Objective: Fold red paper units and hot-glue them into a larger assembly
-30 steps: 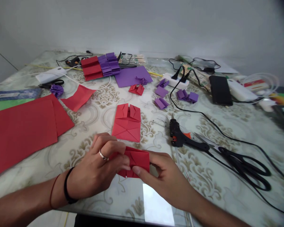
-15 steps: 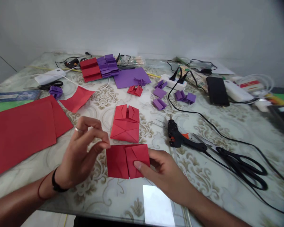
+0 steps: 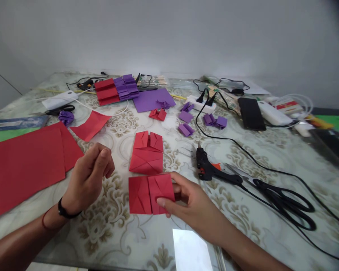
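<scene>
right hand (image 3: 190,203): pinches folded red paper (image 3: 139,194) by its right edge — likely so the centre seam (image 3: 150,194) stays uncovered | left hand (image 3: 87,177): loosely fisted, clear of it

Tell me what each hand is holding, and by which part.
The right hand holds the folded red paper by its right-hand end. The left hand is curled closed, with nothing visible in it.

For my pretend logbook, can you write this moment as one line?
right hand: holds folded red paper | left hand: curled | beyond paper: another folded red piece | rightward: glue gun, scissors
</scene>
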